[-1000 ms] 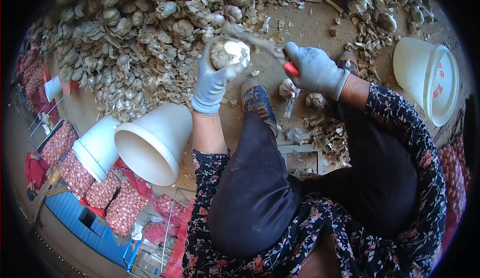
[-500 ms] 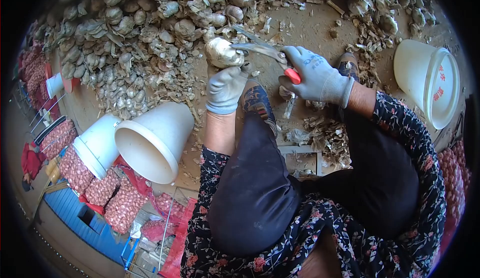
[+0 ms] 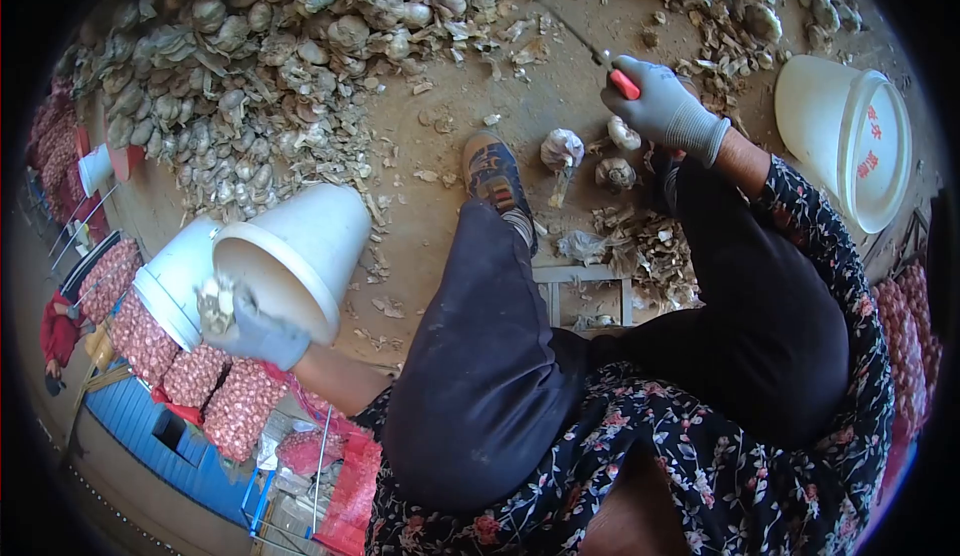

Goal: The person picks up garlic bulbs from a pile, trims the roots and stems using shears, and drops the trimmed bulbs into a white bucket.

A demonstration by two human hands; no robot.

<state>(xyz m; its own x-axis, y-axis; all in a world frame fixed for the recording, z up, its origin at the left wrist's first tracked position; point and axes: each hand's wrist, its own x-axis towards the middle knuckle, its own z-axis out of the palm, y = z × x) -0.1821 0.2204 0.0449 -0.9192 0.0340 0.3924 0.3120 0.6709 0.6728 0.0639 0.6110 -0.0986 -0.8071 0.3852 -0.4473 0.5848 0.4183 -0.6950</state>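
My right hand [image 3: 655,106], in a grey glove, is closed round the red handles of a pair of shears [image 3: 572,32], whose blades point up and left. At the lower left, my gloved left hand [image 3: 258,334] is at the mouth of a tipped white bucket [image 3: 345,221]. Its fingers are smeared by motion around a pale garlic bulb [image 3: 218,301]. Between my feet and below my right hand lie a garlic bulb with its stalk [image 3: 562,149], a small white bulb [image 3: 623,133] and a browner bulb [image 3: 615,173].
A big heap of garlic [image 3: 270,66] spreads across the upper left, with more garlic [image 3: 760,21] at the upper right. A lidded white bucket [image 3: 800,141] stands at the right. Full mesh sacks [image 3: 240,411] sit at the lower left. Dry skins [image 3: 660,266] litter the ground.
My left hand has carried the garlic bulb down and left from the shears to the tipped bucket. My right hand has drawn the shears up and right, and the blades have come together.
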